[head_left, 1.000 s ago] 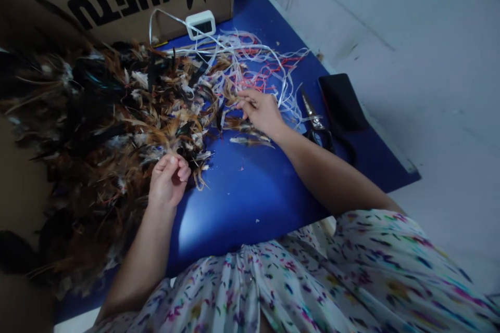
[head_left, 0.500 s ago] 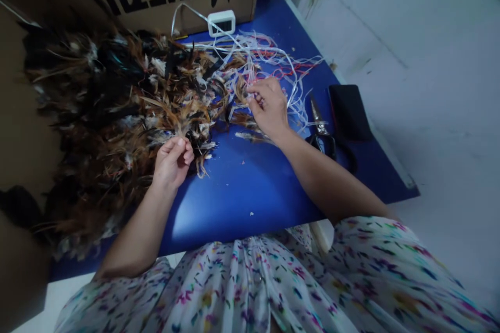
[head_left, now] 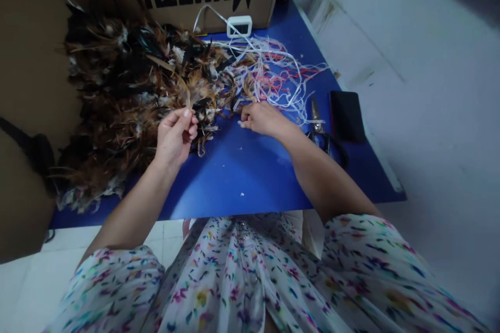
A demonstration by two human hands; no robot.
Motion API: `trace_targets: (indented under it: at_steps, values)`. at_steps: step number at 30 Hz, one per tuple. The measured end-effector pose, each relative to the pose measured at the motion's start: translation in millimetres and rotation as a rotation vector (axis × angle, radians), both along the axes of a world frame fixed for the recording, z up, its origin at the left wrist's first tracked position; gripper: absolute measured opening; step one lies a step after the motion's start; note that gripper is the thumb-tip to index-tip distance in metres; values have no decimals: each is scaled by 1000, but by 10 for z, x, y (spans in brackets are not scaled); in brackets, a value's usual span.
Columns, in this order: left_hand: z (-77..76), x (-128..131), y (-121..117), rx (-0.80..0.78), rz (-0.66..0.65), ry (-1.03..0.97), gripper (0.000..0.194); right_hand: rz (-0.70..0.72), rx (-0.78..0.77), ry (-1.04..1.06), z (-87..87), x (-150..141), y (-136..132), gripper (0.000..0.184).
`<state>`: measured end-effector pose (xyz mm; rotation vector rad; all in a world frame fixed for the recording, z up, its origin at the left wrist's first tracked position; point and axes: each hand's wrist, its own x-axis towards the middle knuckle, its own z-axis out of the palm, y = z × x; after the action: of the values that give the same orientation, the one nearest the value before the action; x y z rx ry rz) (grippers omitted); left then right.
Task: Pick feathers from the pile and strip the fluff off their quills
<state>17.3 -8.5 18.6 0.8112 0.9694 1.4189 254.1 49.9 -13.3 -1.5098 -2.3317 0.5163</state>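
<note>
My left hand (head_left: 175, 132) pinches a small bunch of brown feathers (head_left: 189, 94) between thumb and forefinger, tips pointing up and away. A large heap of brown, black and white feathers (head_left: 117, 99) lies behind and to its left. My right hand (head_left: 263, 117) is closed low over the blue table, its fingertips pinched on a feather whose pale tip (head_left: 240, 123) shows; the rest is hidden by the hand. Just beyond it lie loose brown feathers (head_left: 248, 86) and a tangle of white and red strings (head_left: 279, 80).
Scissors (head_left: 317, 119) with black handles and a dark flat case (head_left: 347, 116) lie on the right of the blue table (head_left: 230, 182). At the back are a small white digital clock (head_left: 239, 26) and a cardboard box (head_left: 187, 10). A wall (head_left: 410, 104) borders the right side.
My right hand has come down from the strings to the feathers on the table and closed there. My left hand still pinches its feathers. The view has shifted slightly.
</note>
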Motion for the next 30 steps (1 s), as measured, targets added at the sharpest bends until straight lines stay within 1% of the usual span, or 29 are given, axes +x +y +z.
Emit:
trace_targets:
  at_steps: [3, 5, 7, 9, 12, 15, 16, 19, 22, 26, 30]
  values:
    - [-15, 59, -23, -2, 12, 5, 24, 19, 7, -55, -39, -34, 22, 19]
    - [-61, 102, -6, -22, 36, 3, 23, 33, 35, -48, -8, -50, 13, 20]
    - [-127, 141, 27, -39, 52, -9, 21, 51, 62, 13, 64, -56, -13, 20]
    - [-197, 166, 55, -48, 43, -22, 20, 58, 68, 121, 156, -60, -50, 18]
    - [-286, 159, 60, -62, -13, -13, 21, 42, 12, 366, 272, -67, -122, 10]
    - [-340, 121, 30, -61, -79, 3, 24, 43, -38, 565, 315, -64, -208, 5]
    - [-350, 111, 17, -54, -98, 6, 26, 44, -42, 600, 314, -59, -238, 4]
    - [-354, 108, -24, -41, -153, 10, 33, 26, -44, 656, 278, -43, -331, 9]
    - [-325, 133, -67, -63, -206, 8, 36, 4, -30, 678, 198, -57, -412, 7]
    - [-281, 165, -122, -121, -266, 15, 37, 8, 82, 692, 77, -134, -510, 8]
    - [-281, 185, -154, -171, -315, 34, 37, 12, 200, 653, 35, -210, -613, 12]
